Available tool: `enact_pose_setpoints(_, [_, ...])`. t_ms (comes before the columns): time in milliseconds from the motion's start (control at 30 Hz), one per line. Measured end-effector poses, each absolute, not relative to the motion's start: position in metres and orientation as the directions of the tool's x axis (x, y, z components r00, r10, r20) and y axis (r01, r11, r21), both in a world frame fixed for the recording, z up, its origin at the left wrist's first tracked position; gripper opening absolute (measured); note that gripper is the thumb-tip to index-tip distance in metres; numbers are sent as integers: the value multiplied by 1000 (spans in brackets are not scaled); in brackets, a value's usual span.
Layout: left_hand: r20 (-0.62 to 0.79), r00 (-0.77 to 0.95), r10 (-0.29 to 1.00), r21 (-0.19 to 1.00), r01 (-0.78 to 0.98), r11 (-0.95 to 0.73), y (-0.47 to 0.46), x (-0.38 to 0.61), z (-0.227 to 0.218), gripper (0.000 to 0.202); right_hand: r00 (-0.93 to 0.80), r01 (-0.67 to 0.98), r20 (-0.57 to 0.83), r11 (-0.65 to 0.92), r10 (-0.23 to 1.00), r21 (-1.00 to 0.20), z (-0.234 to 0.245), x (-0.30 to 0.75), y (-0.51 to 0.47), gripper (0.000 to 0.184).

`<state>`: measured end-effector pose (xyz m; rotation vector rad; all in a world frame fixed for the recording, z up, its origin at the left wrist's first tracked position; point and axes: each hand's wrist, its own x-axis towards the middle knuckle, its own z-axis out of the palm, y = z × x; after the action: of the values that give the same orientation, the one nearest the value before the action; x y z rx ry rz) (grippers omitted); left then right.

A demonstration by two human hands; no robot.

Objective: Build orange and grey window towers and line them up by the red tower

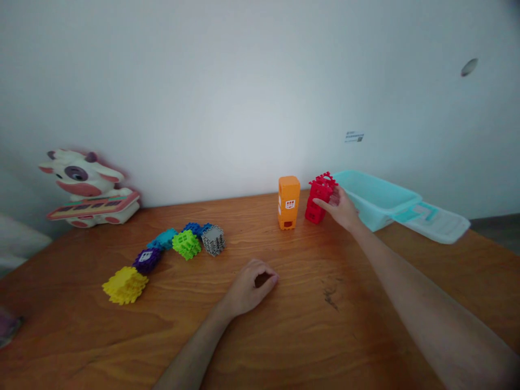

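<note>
My right hand point(342, 208) is closed around the upper part of a red stack of plastic building blocks point(315, 210), thumb in front. The stack stands on the wooden table, with its top red piece point(324, 181) tilted. Just left of it, apart, an orange block tower point(288, 203) stands upright with a window sticker low on its front. Nearer to me, my left hand point(249, 287) rests on the table, fingers curled and thumb tip against the forefinger, nothing visible in it.
Stacked yellow point(125, 285), purple point(147, 260), light blue point(163, 239), green point(187, 245), dark blue point(192, 229) and grey point(213, 240) pieces lie left on the table point(309, 336). A cow toy keyboard point(93, 189) sits back left. Behind my right hand is a turquoise bin point(374, 189), its lid point(441, 223) beside it.
</note>
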<state>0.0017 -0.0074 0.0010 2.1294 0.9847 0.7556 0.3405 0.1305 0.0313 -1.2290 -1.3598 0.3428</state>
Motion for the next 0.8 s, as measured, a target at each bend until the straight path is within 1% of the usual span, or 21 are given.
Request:
enact_pose_setpoints(67, [225,554,801,753,423,-505,-8,2,1,24,246,451,502,360,829,-817,33,342,129,77])
enact_pose_setpoints(167, [229,560,796,747,423,-513,-7,2,2,23,267,470,459,301,847,-830,34,340,125,73])
enact_pose_setpoints(233, [230,562,794,745,423,-516,-7,2,2,22,281,505,460,278,842,-817,35,339,123,69])
enact_pose_setpoints(367, [234,564,792,735,431,-523,-8,2,1,22,248,542,484,294,839,-787,37,337,124,64])
enact_pose_setpoints(433, [234,565,791,733,432,-525,-8,2,0,22,235,517,477,307,847,-799,35,337,124,71])
enact_pose_setpoints(533, [239,565,790,731,431,-530,-7,1,-1,22,263,467,437,283,860,-837,29,336,119,89])
enact_pose_setpoints(600, [237,565,790,727,436,-530,-7,1,-2,22,260,489,410,247,874,-837,21,335,113,93])
enact_pose_setpoints(700, [228,567,792,721,448,-529,-7,1,-2,23,148,553,397,257,906,-792,8,334,105,79])
enact_pose_setpoints(800, [229,569,789,718,449,-532,-7,1,-1,24,105,549,364,251,926,-797,-1,335,100,68])
